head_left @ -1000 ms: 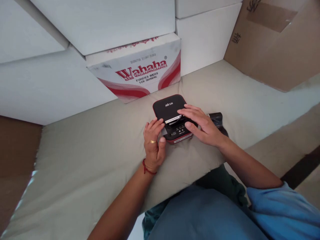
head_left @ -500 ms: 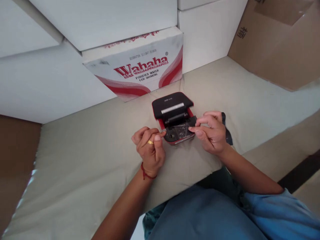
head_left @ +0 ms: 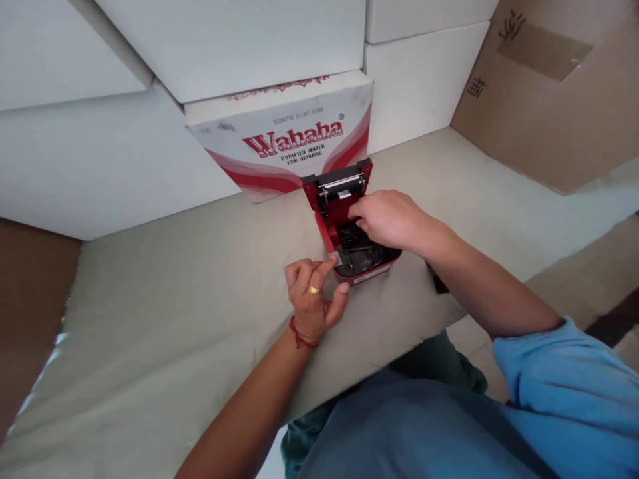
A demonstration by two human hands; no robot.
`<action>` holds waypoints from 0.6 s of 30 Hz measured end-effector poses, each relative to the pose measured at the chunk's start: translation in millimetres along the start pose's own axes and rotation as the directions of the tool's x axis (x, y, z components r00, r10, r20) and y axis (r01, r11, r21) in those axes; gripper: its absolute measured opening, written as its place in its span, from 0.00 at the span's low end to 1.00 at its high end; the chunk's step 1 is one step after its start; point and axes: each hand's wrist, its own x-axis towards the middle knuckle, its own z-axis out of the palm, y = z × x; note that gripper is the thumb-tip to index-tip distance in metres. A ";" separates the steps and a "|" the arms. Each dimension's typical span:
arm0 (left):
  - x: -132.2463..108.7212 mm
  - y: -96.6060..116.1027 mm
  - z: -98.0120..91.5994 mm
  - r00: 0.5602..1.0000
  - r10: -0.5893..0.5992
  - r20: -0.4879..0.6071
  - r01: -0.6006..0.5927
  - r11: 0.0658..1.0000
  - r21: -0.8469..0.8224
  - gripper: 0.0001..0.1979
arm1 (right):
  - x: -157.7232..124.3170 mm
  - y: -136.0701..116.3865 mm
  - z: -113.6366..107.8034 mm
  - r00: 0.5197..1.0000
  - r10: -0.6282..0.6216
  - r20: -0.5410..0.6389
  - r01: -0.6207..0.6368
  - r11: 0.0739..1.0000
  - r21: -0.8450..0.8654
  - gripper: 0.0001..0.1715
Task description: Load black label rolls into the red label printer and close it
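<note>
A small red and black label printer sits on the cloth-covered table, its lid raised nearly upright and its dark inside showing. Clear, shiny plastic film lies in the front part. My left hand rests at the near left corner, its index fingertip on a small pale patch there, thumb apart and the other fingers loosely bent. My right hand reaches over the right side with curled fingers, thumb and index close together just before the raised lid. What its fingertips grip, if anything, is hidden.
Behind the printer stands a Wahaha water carton, with white boxes stacked around and above it. A brown cardboard box is at the back right. Beneath my right forearm, a black object is partly hidden.
The printer's lid has swung from partly open to nearly upright. My right hand has moved left and away from me, over the inside; my left thumb has spread from the fingers.
</note>
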 end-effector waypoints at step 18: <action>1.6 -1.4 3.1 0.996 0.023 0.082 -0.025 0.999 0.023 0.25 | -72.6 34.2 -42.2 0.998 0.000 -0.070 0.024 0.939 0.343 0.20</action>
